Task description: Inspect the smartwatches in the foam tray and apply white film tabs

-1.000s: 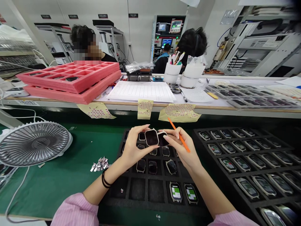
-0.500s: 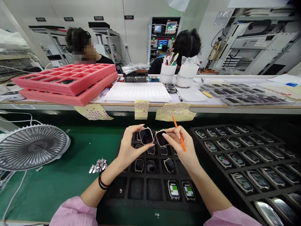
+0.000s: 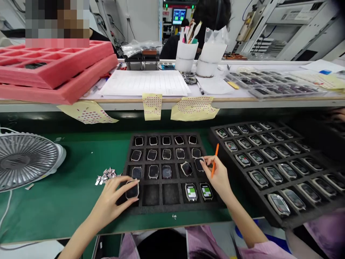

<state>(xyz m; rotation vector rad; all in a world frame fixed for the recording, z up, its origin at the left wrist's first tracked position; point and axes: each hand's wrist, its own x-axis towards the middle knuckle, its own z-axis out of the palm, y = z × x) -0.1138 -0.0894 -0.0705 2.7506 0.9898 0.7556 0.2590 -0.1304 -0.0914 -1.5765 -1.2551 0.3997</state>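
My left hand [image 3: 114, 196] is closed around the edges of a dark-screened smartwatch case [image 3: 132, 189] at the front-left pocket of a black foam tray [image 3: 172, 209]. On the tray's right side my right hand [image 3: 219, 176] pinches another dark smartwatch [image 3: 199, 164] at the right end of the third row. An orange pen-like stick [image 3: 215, 160] is tucked between the fingers of that same hand. Strapless watches with dark screens lie in the rows behind. Two watches with lit green-and-white screens [image 3: 191, 192] sit at the front right, beside two bare pockets.
Right of the tray stands a larger black foam tray [image 3: 272, 163] full of watches. Small metallic pieces [image 3: 107, 175] and a fan [image 3: 29, 160] are on the left of the green mat. A shelf behind carries pink foam trays [image 3: 56, 70], paper sheets [image 3: 147, 82] and white cups [image 3: 185, 55]. Other people are nearby.
My hands have moved apart from above the tray's back. The left brought its watch to the front-left pocket; the right lowered its watch to the third row's right end. The view tilted down.
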